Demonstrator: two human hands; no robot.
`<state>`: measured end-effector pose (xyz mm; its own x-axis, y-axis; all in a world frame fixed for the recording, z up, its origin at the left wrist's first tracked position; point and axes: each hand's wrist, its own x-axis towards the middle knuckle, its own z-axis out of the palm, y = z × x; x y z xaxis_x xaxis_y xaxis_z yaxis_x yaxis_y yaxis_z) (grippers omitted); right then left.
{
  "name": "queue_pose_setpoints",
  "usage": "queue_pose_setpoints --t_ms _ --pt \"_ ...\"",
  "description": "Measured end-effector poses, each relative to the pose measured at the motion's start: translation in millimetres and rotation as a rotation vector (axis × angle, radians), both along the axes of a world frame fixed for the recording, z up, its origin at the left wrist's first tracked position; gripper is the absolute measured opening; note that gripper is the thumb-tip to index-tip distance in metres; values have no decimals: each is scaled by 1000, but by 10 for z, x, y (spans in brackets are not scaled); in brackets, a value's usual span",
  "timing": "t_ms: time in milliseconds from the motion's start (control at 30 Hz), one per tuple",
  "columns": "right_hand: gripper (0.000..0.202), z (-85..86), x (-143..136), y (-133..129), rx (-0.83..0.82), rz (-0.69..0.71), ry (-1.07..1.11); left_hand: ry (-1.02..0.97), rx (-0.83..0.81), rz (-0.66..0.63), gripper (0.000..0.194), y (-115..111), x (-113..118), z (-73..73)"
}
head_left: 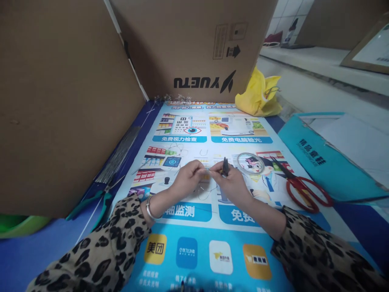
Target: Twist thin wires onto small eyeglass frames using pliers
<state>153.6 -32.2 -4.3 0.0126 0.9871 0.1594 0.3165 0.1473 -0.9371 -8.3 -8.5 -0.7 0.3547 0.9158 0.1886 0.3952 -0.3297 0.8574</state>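
Near the middle of the printed poster (231, 223), my left hand (190, 175) and my right hand (231, 180) meet, almost touching at the fingertips. Both pinch a thin piece of wire (208, 169), mostly hidden by the fingers. Dark metal jaws, apparently small pliers (225, 165), stick up out of my right hand; their handles are hidden in the palm. Fine wire loops (199, 190) show below the hands, and a short bent wire (204, 153) lies just beyond them. A clear round coil (251, 163) lies right of my right hand.
Red-handled scissors (304, 192) lie at the right, beside a teal box (322, 162). Green-handled pliers (101, 198) and a bundle of straight wires (120, 154) lie at the left. Cardboard (194, 48) walls the back, near a yellow bag (258, 97) and wire scraps (173, 98).
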Motion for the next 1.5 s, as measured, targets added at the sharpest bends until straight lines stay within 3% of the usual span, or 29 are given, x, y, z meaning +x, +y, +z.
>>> queue_pose_setpoints --t_ms 300,600,900,1233,1500 --pt "17 22 24 25 -24 7 100 -325 -345 -171 30 43 -74 -11" --pt "17 -15 59 37 -9 -20 133 -543 -556 -224 32 62 -85 -54" --pt "14 38 70 28 -20 19 131 -441 -430 -119 25 79 -87 -38" --pt "15 -2 83 38 -51 30 121 -398 -362 -148 21 57 -80 4" --pt "18 5 76 22 -95 51 169 -373 -228 -132 16 70 -76 -71"
